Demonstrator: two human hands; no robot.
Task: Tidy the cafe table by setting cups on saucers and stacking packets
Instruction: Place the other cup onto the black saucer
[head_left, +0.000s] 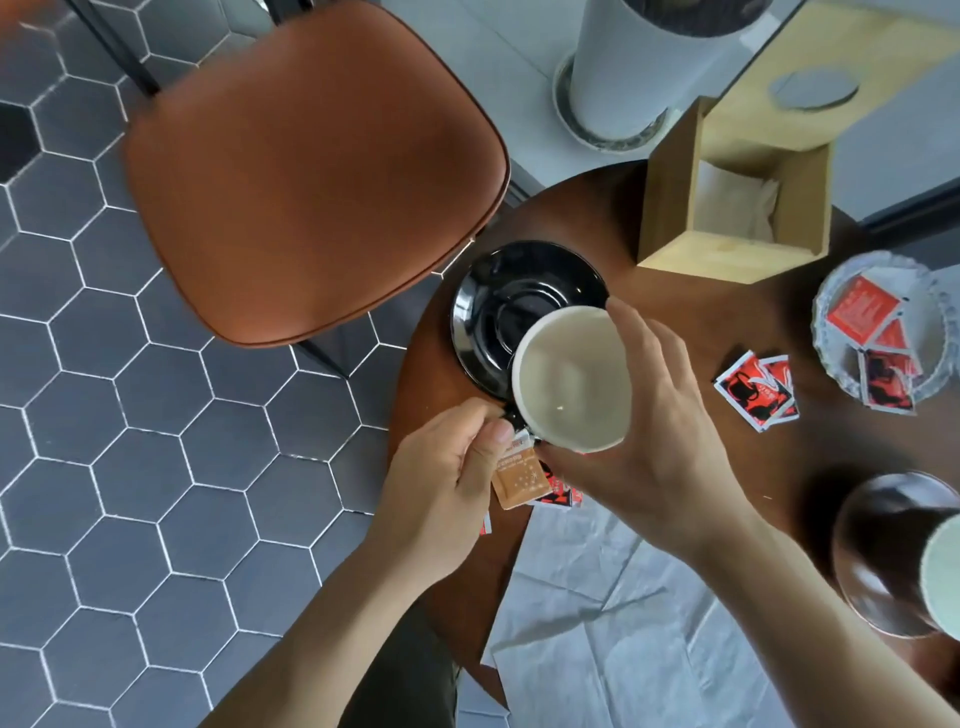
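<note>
A cream-lined cup (571, 376) is held over the near edge of a black saucer (498, 306) on the round dark wooden table (675, 312). My right hand (654, 436) wraps the cup's right side and bottom. My left hand (447, 478) pinches the cup's dark handle. Under the hands lie a tan packet (519, 480) and red packets (558, 493). More red and black packets (756, 389) lie loose to the right. A second cup (943, 577) on a brown saucer (878, 556) sits at the right edge.
A glass dish (831, 312) holding red packets stands at the right. A wooden napkin box (727, 208) stands at the back of the table. Crumpled white paper (623, 623) covers the table's near side. A brown leather chair (311, 171) stands to the left on hexagon tiles.
</note>
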